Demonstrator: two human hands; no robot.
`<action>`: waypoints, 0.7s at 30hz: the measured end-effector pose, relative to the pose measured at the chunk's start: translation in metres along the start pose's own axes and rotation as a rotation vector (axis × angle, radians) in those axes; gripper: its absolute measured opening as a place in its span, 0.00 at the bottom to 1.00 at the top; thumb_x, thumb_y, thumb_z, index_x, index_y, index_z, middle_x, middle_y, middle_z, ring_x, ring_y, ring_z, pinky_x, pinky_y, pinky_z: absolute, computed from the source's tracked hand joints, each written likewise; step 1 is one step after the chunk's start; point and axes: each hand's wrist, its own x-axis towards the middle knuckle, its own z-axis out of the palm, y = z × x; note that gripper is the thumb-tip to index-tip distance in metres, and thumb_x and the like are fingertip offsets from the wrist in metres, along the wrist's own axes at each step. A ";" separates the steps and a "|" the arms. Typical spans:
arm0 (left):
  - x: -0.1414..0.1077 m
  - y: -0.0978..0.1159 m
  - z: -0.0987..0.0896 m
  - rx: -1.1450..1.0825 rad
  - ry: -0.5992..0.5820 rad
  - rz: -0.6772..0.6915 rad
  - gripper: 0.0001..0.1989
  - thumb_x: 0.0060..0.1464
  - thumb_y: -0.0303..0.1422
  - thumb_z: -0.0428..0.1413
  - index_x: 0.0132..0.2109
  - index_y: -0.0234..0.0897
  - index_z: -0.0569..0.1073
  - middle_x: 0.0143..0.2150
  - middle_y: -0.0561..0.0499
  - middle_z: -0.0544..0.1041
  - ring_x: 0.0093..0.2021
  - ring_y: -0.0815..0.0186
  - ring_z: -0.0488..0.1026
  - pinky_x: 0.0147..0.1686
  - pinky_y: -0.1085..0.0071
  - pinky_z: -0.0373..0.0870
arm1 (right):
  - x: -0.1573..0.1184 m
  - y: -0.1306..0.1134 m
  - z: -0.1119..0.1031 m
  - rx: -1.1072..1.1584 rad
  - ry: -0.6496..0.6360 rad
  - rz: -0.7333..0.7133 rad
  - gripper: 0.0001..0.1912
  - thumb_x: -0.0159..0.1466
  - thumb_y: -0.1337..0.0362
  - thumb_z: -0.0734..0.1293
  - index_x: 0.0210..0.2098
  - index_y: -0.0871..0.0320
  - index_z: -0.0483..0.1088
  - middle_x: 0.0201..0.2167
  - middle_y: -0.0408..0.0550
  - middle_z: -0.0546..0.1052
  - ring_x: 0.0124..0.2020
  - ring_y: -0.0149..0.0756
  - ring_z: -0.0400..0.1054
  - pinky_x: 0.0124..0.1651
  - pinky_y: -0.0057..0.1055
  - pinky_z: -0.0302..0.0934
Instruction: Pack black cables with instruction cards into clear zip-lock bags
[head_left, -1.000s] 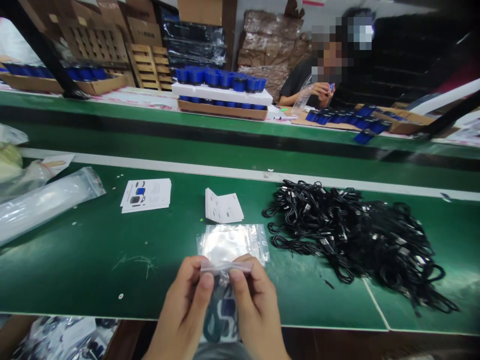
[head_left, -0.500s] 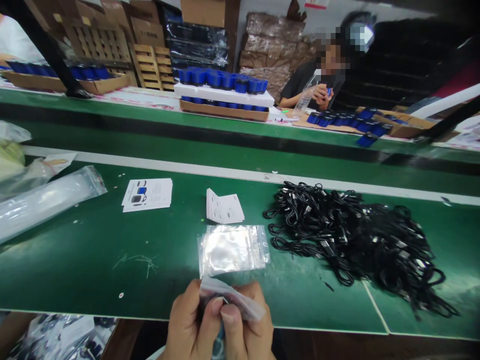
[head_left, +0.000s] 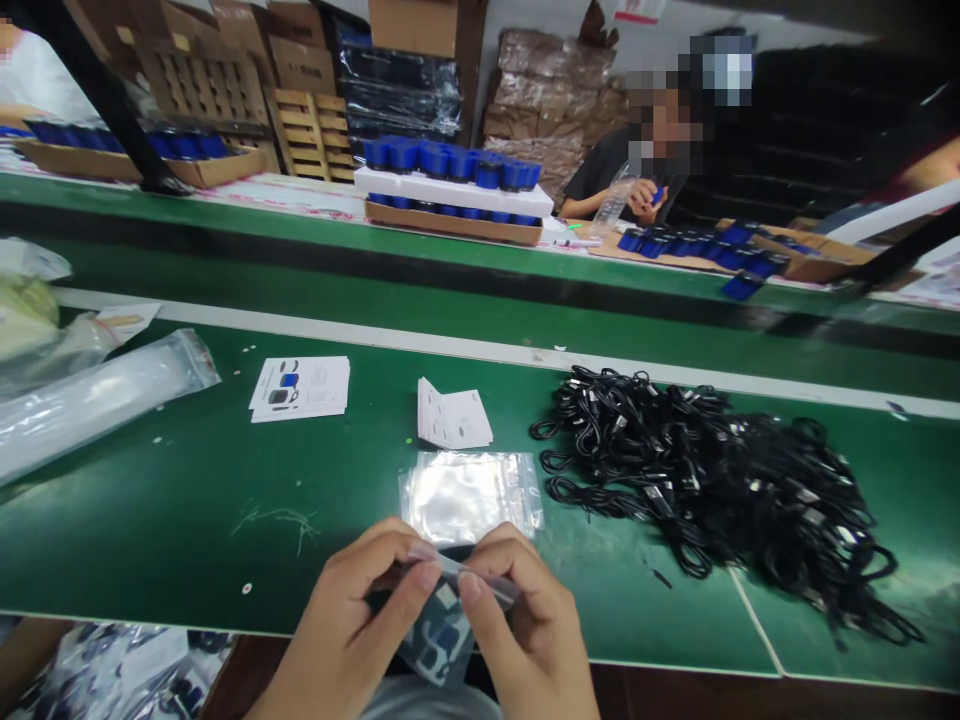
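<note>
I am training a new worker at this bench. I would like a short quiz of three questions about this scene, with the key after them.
1. What do the left hand and right hand pinch: a clear zip bag or a black cable?
2. True or false: the pile of black cables lies to the right of the stack of clear bags.
3. Fill in: the bench surface is ___.

Key: 1 clear zip bag; 2 true; 3 green.

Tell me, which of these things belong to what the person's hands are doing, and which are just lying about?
In use:
the left hand
the right hand
the clear zip bag they pinch, holding a printed sheet
the stack of zip bags just beyond

Lying about:
the pile of black cables
the folded leaflet
the printed cards
the long plastic bag
</note>
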 end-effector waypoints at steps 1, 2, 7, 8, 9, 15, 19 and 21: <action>0.001 0.001 -0.002 0.023 -0.047 -0.001 0.10 0.58 0.35 0.52 0.30 0.39 0.73 0.27 0.55 0.71 0.26 0.71 0.69 0.26 0.79 0.65 | 0.000 -0.001 -0.002 -0.022 -0.017 0.001 0.09 0.64 0.66 0.61 0.26 0.57 0.65 0.24 0.41 0.65 0.26 0.31 0.61 0.29 0.26 0.54; 0.001 0.003 -0.004 0.049 -0.089 0.002 0.10 0.58 0.35 0.52 0.30 0.39 0.73 0.27 0.55 0.71 0.26 0.71 0.69 0.26 0.79 0.65 | 0.000 -0.002 -0.004 -0.044 -0.037 0.003 0.09 0.64 0.67 0.61 0.26 0.57 0.65 0.24 0.41 0.65 0.26 0.31 0.61 0.29 0.26 0.54; -0.001 0.003 -0.006 0.107 -0.161 -0.017 0.13 0.58 0.36 0.52 0.28 0.38 0.73 0.25 0.55 0.71 0.26 0.70 0.70 0.26 0.77 0.64 | -0.001 -0.002 -0.001 -0.115 -0.103 -0.011 0.09 0.62 0.69 0.61 0.25 0.57 0.62 0.24 0.41 0.64 0.26 0.31 0.61 0.29 0.26 0.55; -0.002 0.002 -0.006 0.112 -0.156 -0.013 0.13 0.58 0.36 0.52 0.27 0.38 0.73 0.25 0.54 0.71 0.26 0.69 0.70 0.26 0.77 0.65 | -0.002 -0.001 0.000 -0.120 -0.095 -0.016 0.09 0.62 0.69 0.61 0.25 0.56 0.62 0.24 0.40 0.64 0.26 0.31 0.61 0.29 0.26 0.55; -0.003 0.001 -0.005 0.120 -0.141 -0.001 0.13 0.58 0.36 0.52 0.27 0.38 0.73 0.25 0.54 0.71 0.26 0.69 0.70 0.26 0.77 0.65 | -0.002 0.000 0.000 -0.123 -0.084 -0.022 0.09 0.62 0.69 0.61 0.25 0.56 0.62 0.23 0.40 0.64 0.26 0.31 0.61 0.29 0.26 0.55; -0.003 -0.002 -0.009 0.160 -0.110 0.009 0.12 0.59 0.35 0.52 0.30 0.39 0.75 0.26 0.54 0.73 0.27 0.70 0.71 0.27 0.78 0.66 | 0.002 -0.002 -0.010 -0.119 -0.151 0.041 0.10 0.64 0.66 0.62 0.26 0.57 0.67 0.24 0.42 0.68 0.27 0.31 0.63 0.31 0.26 0.56; -0.002 -0.004 -0.011 0.159 -0.073 0.015 0.12 0.59 0.35 0.52 0.30 0.40 0.76 0.27 0.54 0.75 0.28 0.69 0.73 0.28 0.79 0.67 | 0.005 -0.003 -0.018 -0.134 -0.123 0.023 0.11 0.64 0.65 0.63 0.25 0.57 0.66 0.23 0.42 0.69 0.27 0.31 0.64 0.30 0.26 0.57; -0.003 -0.004 -0.007 0.134 -0.042 0.014 0.12 0.58 0.34 0.52 0.29 0.40 0.76 0.26 0.54 0.74 0.28 0.69 0.72 0.28 0.79 0.66 | 0.003 0.000 -0.017 -0.148 -0.080 -0.034 0.10 0.63 0.67 0.63 0.25 0.57 0.66 0.23 0.41 0.68 0.26 0.31 0.64 0.30 0.26 0.57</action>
